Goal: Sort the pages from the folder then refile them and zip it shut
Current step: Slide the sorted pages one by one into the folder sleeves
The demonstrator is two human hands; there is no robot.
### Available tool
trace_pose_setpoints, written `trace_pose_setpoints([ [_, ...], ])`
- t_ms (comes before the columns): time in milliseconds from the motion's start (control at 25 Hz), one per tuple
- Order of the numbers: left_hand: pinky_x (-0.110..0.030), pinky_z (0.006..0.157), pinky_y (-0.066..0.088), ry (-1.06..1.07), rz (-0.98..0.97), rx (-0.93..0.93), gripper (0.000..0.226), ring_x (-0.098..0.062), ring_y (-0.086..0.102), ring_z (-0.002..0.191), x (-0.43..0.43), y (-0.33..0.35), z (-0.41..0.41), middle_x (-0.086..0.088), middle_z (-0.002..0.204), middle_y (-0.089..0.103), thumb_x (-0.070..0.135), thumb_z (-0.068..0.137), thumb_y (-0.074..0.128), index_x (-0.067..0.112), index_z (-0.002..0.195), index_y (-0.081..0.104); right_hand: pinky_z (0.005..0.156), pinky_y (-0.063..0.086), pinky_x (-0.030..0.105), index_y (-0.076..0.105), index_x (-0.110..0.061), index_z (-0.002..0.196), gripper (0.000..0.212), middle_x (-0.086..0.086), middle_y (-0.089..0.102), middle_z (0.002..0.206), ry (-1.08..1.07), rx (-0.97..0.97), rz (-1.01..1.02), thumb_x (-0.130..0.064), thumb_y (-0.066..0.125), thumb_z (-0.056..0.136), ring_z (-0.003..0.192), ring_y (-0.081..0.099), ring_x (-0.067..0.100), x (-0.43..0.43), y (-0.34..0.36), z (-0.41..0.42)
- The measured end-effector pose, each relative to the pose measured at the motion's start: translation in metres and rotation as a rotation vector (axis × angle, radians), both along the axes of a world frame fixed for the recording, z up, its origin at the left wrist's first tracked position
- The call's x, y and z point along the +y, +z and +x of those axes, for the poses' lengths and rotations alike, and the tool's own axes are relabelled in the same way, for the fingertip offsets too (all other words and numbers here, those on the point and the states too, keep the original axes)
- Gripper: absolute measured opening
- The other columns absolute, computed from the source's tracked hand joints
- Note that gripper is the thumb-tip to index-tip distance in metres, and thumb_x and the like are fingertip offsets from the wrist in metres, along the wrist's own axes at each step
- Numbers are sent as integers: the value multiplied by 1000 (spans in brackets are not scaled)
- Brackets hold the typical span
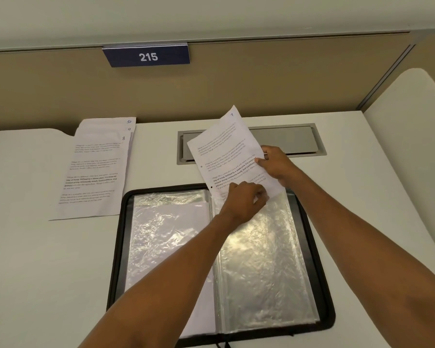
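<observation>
One page [221,146], hand-marked 7 at its top corner, is held tilted over the far edge of the open folder [121,257]. Its lower corner dips to the mouth of the right sleeve [266,259]. The right grip [276,164] pinches the page's right edge, thumb on the printed face and fingers curled behind. The left grip [246,199] is closed too, its fingers curled and pinching at the right sleeve's top edge just where the page's corner meets it. Whether the paper is also in that pinch I cannot tell.

The folder lies flat and unzipped at 6 o'clock on the bench [48,272], its black rim framing two clear plastic sleeves. The left sleeve [161,259] holds a white sheet [171,222], blank side up. The right sleeve shows only crinkled, glaring plastic below the page, and what it holds cannot be made out.

Three more pages form a fanned stack [93,172] at 10 o'clock, just beside the folder's far left corner. The top one is marked 8, with 9 and 10 peeking out behind it.

At 12 to 1 o'clock a grey cable hatch [286,139] is set into the bench, partly hidden by the raised page. Beyond it stands a tan partition [236,91] carrying a dark blue number plate [148,56] that reads 215.
</observation>
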State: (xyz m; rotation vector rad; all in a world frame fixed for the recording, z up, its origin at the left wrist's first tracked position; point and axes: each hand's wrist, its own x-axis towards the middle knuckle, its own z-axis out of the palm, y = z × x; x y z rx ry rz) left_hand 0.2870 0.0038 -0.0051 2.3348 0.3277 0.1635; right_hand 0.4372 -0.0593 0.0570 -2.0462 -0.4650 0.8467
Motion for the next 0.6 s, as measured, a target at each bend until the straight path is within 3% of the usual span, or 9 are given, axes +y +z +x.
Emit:
trace_pose_setpoints([
  [120, -45, 94, 39, 3, -24, 0, 21, -12, 66, 93, -10, 6, 5, 11, 99, 77, 35, 98, 60, 27, 100, 79, 66, 57, 21, 60, -10, 137, 33, 9, 69, 127, -55, 68, 18, -9, 57, 104, 94, 70, 16, -1, -1, -2],
  [320, -35, 85, 22, 56, -72, -23, 17, -8, 63, 100, -22, 21, 10, 14, 102, 78, 32, 99, 64, 30, 103, 81, 70, 57, 25, 58, -10, 139, 34, 8, 67, 129, -120, 122, 3, -9, 55, 105, 93, 69, 15, 0, -3, -5],
  [480, -37, 91, 24, 92, 16, 33, 16, -10, 59, 99, -22, 23, 10, 14, 96, 78, 33, 98, 65, 31, 100, 80, 87, 61, 40, 57, -10, 140, 34, 11, 66, 134, -175, 204, 6, -9, 54, 105, 107, 69, 27, 0, -2, -5],
  [600, -41, 94, 28, 57, 110, 57, 15, -14, 54, 99, -23, 25, 8, 13, 94, 77, 33, 98, 65, 32, 99, 79, 79, 61, 36, 57, -9, 139, 34, 12, 66, 132, -187, 229, 6, -7, 53, 105, 105, 69, 27, 1, -1, -6],
])
